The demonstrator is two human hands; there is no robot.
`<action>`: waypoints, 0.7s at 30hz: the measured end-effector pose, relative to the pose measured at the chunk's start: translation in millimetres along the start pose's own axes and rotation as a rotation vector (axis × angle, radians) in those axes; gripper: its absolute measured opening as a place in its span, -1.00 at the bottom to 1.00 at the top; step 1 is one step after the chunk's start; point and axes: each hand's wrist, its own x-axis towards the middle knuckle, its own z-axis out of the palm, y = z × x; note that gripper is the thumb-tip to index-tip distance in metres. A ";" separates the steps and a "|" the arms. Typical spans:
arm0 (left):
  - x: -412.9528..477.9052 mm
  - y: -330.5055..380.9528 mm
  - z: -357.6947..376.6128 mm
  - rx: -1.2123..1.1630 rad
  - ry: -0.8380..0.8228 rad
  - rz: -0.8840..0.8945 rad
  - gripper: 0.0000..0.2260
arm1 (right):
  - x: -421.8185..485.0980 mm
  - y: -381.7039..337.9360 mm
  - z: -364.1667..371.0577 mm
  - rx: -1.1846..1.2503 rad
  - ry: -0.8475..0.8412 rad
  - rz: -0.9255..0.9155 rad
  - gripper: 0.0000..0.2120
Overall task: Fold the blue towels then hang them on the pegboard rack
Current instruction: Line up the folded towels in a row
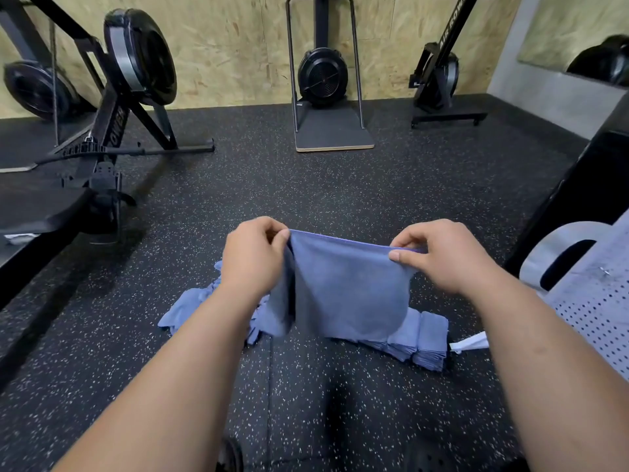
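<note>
"Forearms were seen nearest the lens, were they not?"

"They were. The left forearm and the right forearm were stretched forward from the bottom corners, bare, above the speckled black floor."

"How were the hands found?"

"The left hand was closed on the upper left corner of a blue towel, the cloth being pinched between thumb and curled fingers. The right hand was clamped on the upper right corner likewise — thumb laid on the near side, fingers curled over the top edge."

"Where was that towel held?"

"It was held up in the air between the two hands. Its top edge was drawn taut and its body was hung down, with a fold gathered below the left hand."

"What else of the task was noted?"

"A stack of folded towels was laid on the floor behind the hanging cloth, to the right. A loose heap of towels was spread to the left, partly hidden by the left forearm. The grey pegboard rack was seen at the right edge — a white scrap was lying between it and the stack."

"And farther off?"

"A rowing machine was stood at the left, a framed fan unit at the middle of the chipboard wall, and a third machine to its right."
</note>
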 end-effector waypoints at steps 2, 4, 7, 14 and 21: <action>2.8 -7.9 -4.7 0.008 0.042 -0.056 -0.87 | -1.3 2.6 -2.8 -0.034 0.053 0.018 -0.94; 3.9 -13.5 -8.6 0.016 0.082 -0.104 -0.87 | -2.6 4.3 -6.2 -0.022 0.090 0.040 -0.96; 3.5 -17.2 -9.7 0.002 0.108 -0.134 -0.88 | -2.7 5.9 -9.2 0.031 0.103 0.064 -0.98; -2.7 -4.4 1.1 -0.159 -0.008 -0.030 -0.94 | -1.8 -5.1 -0.2 0.608 -0.067 0.192 -0.91; -11.8 11.7 20.3 -0.415 -0.297 0.087 -0.75 | -2.7 -42.3 12.7 0.717 -0.265 0.212 -0.74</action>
